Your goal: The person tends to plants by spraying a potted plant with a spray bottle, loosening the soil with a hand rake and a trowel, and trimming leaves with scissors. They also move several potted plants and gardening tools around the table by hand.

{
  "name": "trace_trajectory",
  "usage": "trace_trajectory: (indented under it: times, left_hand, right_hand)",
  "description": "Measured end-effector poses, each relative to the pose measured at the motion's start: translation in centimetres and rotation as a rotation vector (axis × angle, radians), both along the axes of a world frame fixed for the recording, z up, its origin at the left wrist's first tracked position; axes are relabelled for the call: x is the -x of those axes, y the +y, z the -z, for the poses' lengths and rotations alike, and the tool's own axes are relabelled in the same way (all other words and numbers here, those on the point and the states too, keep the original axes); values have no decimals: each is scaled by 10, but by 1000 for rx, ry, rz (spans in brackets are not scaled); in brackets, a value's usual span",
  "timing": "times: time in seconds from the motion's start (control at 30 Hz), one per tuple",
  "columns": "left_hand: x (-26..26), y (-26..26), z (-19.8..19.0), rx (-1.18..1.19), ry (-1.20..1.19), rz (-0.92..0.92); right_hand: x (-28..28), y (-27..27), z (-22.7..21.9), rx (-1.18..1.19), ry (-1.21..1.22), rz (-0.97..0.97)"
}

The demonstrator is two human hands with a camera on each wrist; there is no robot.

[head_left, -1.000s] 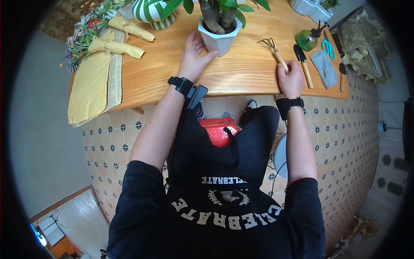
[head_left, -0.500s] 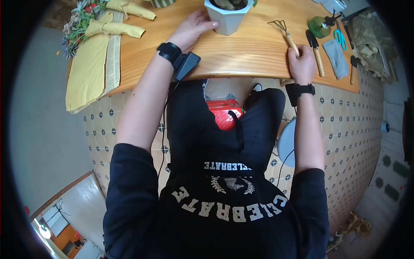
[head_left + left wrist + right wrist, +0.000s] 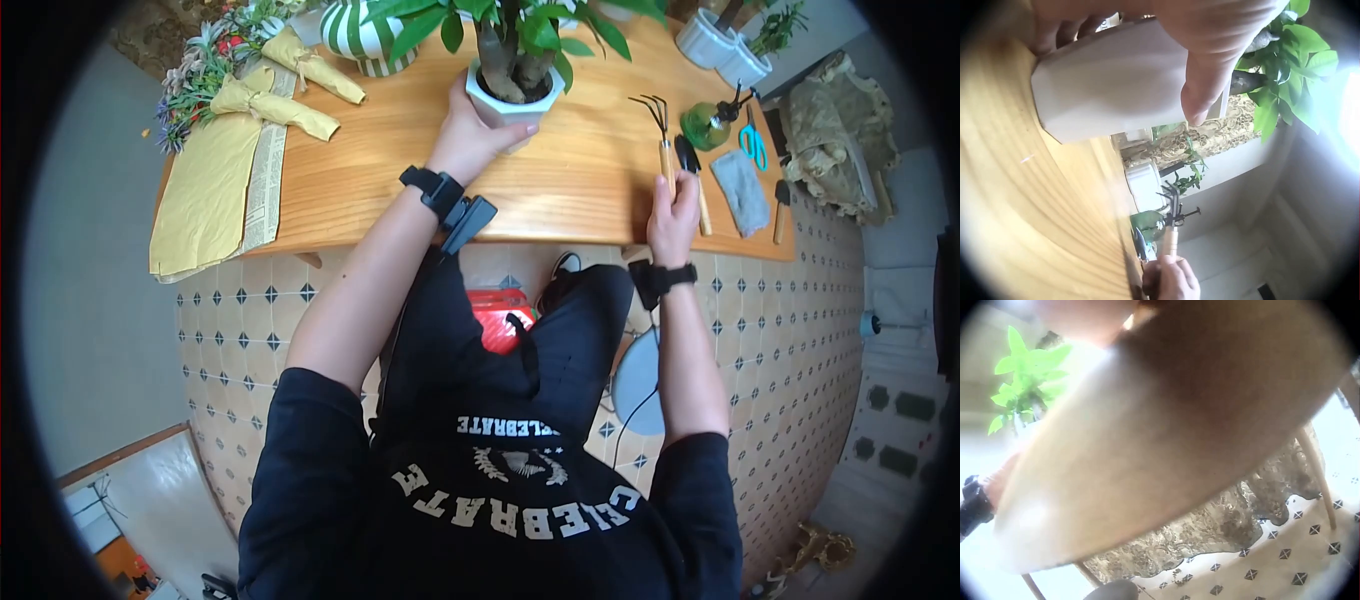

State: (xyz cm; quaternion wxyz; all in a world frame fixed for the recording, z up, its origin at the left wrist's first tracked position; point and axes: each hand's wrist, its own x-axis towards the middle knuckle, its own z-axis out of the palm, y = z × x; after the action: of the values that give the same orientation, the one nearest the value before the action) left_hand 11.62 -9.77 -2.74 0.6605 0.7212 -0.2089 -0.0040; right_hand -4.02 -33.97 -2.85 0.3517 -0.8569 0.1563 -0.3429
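Note:
In the head view, a white faceted pot with a leafy, thick-trunked plant stands on the wooden table. My left hand grips its left side; the left wrist view shows the thumb across the pot wall and fingers at its far side. My right hand, near the table's front edge, holds a small three-pronged rake by its wooden handle, prongs away from me and lifted in the left wrist view. The right wrist view shows mostly the table's underside.
Right of the rake lie a small black shovel, a grey cloth, teal scissors and another wooden-handled tool. A green spray bottle stands behind. Wrapped flowers, paper and a striped pot are at the left.
My left hand has moved higher on the pot, its thumb now across the front. The rake in my right hand has turned more upright. The head view dipped, then came back up.

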Motion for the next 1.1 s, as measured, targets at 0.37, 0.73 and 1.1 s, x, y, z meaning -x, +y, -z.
trace_trajectory:
  times: [0.37,0.73,1.1]
  left_hand:
    - [9,4,-17,58,0,-102]
    - [-51,3,-22,10,24,-41]
    - [-89,6,4,129,78,170]
  right_hand:
    - [-27,70,-29,-100,-101,-365]
    - [-86,59,-37,-234,-194,-340]
    - [-140,31,-23,-773,-265,-448]
